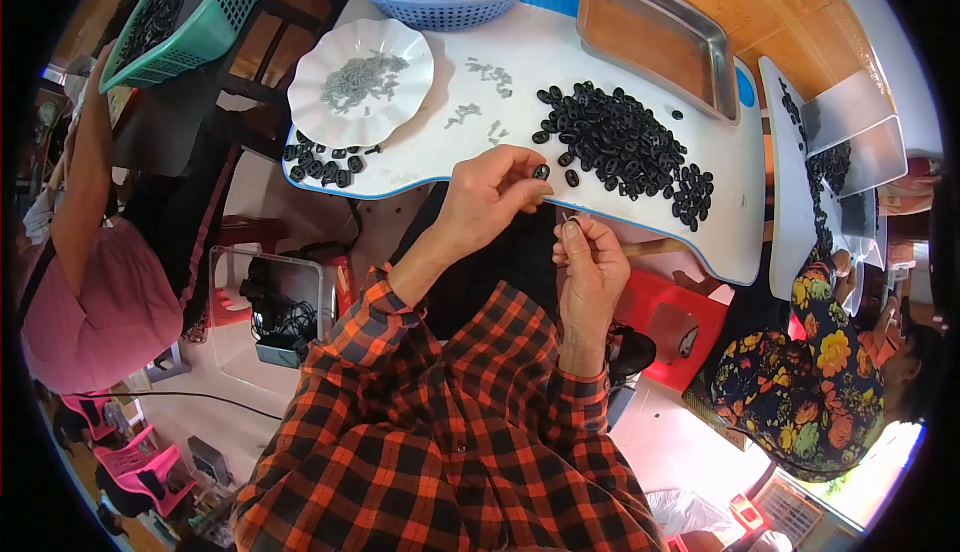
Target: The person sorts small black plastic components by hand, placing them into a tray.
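Observation:
My left hand (482, 194) is above the table's near edge, its thumb and fingers pinched on a small black oval piece (541, 171). Just right of it and lower, my right hand (590, 267) is closed in a pinch; what sits at its fingertips is too small to make out. Beyond my hands a heap of black oval pieces (625, 142) covers the right part of the white table (455, 157). A few small translucent grey pieces (490, 74) lie loose on the tabletop. More of them fill the middle of a scalloped white plate (310, 87) on the left.
A blue basket (450, 14) of black parts stands at the back, with a metal tray (655, 67) to its right. Larger black parts (325, 167) lie by the plate. A green basket (200, 42) is far left. One person sits on either side; a red stool (665, 317) is below right.

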Demonstrator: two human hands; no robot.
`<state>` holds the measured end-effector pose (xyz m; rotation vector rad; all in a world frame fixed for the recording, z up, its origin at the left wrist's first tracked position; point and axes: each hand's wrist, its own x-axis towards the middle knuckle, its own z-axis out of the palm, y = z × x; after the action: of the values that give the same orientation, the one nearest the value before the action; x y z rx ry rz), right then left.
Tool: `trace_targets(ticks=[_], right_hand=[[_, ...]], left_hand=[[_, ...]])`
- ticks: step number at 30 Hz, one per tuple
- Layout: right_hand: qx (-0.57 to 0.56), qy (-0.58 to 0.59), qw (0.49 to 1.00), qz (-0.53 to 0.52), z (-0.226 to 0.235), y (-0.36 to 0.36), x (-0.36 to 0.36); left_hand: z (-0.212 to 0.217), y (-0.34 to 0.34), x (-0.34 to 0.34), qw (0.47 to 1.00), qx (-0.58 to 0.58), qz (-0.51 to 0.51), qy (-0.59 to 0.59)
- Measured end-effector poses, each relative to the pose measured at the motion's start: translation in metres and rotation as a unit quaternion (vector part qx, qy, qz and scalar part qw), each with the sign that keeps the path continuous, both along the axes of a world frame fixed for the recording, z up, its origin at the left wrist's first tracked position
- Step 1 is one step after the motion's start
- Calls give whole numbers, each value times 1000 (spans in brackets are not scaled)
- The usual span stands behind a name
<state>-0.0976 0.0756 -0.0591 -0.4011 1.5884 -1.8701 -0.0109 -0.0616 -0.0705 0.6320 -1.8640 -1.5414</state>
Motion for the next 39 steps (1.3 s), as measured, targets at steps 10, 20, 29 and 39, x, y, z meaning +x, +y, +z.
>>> trace_targets(ticks=[10, 20, 29, 39], right_hand=[[-13, 41, 999, 28, 21, -5, 11], [-22, 30, 999, 17, 28, -6, 19], [-7, 51, 998, 38, 26, -11, 23], [-26, 41, 998, 36, 20, -9, 19]], left_hand=[[-5, 13, 23, 857, 400, -145, 291], [-11, 14, 31, 828, 433, -153, 323], [-12, 17, 32, 877, 377, -126, 270], [0, 22, 32, 917, 334, -101, 191]])
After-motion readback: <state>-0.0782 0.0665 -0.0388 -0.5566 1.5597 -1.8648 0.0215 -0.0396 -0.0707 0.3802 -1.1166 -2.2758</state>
